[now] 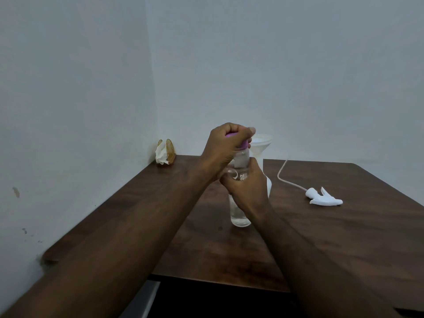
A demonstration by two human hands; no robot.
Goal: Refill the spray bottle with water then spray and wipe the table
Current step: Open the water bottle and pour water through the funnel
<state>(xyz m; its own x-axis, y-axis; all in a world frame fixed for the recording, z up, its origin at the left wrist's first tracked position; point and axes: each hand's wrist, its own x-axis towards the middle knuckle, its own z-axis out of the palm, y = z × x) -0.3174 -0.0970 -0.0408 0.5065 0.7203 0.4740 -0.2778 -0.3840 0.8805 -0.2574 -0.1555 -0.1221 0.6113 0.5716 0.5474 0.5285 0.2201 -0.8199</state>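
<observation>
**Left hand on the purple cap, right hand holding the water bottle – funnel is right behind**

Left hand [226, 143] is curled tight over the purple cap [243, 145] of a clear water bottle [241, 216], fingers wrapped around it from above. Right hand [246, 184] is clamped around the bottle's body just under the neck, so both hands are stacked on the same upright axis, left above right. Bottle stands straight up on the wooden table [321, 237] and has water in the bottom part.

The bit that matters for what comes next: the spray bottle [269, 183] sits directly behind the water bottle, touching or nearly so from this angle (can't tell which), mostly hidden by the right hand. A white funnel [262, 143] is sitting in its neck, the rim just beside the left thumb. So my guess is the cap comes off and the pour goes forward and a bit right, a very short trip.

Spray head [325, 197] with its long dip tube lies on its side well off to the right, nearer the right hand. Tissue holder [165, 152] is tucked in the far left corner by the wall. Plenty of bare tabletop in front and on the right; the wall crowds the left.

Risk as I see it: knocking that funnel with the left hand's knuckles while lifting the cap.
</observation>
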